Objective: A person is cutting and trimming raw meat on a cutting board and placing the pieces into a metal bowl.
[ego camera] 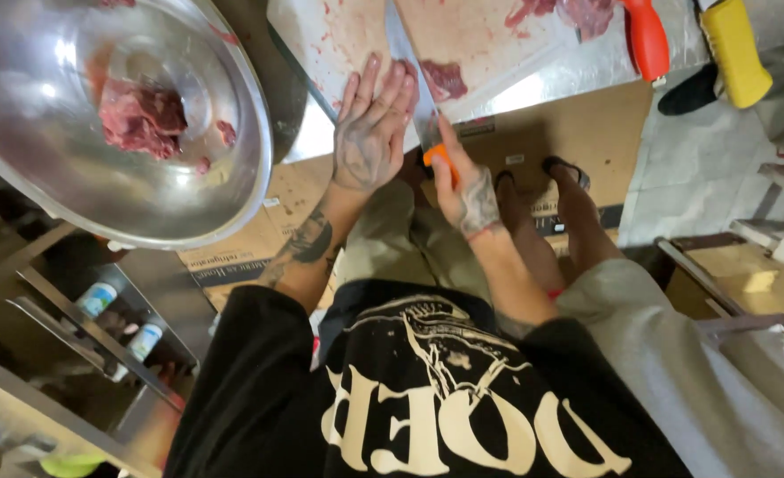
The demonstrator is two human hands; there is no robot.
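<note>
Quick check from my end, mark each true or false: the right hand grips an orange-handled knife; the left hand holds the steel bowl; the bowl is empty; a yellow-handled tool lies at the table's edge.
1. The right hand grips an orange-handled knife. True.
2. The left hand holds the steel bowl. False: it lies flat, fingers spread, on the cutting board.
3. The bowl is empty. False: red meat pieces lie in it.
4. A yellow-handled tool lies at the table's edge. True.

Orange-handled knife beside raw meat
</note>
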